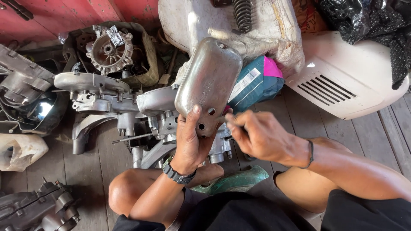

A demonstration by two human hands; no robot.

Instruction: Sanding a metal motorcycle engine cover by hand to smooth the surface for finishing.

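Note:
My left hand grips the lower end of a rounded, dull silver metal cover with several holes near its bottom, holding it upright over a scooter engine. My right hand is pinched on a small dark, thin object at the cover's lower right edge; the object itself is mostly hidden by my fingers. A black watch sits on my left wrist and a thin band on my right. My bare knees frame the bottom of the view.
A flywheel housing lies at the back left. A white vented scooter side panel rests at right. A teal and pink package, a green sandal, engine parts and a plastic bag lie on the wooden floor.

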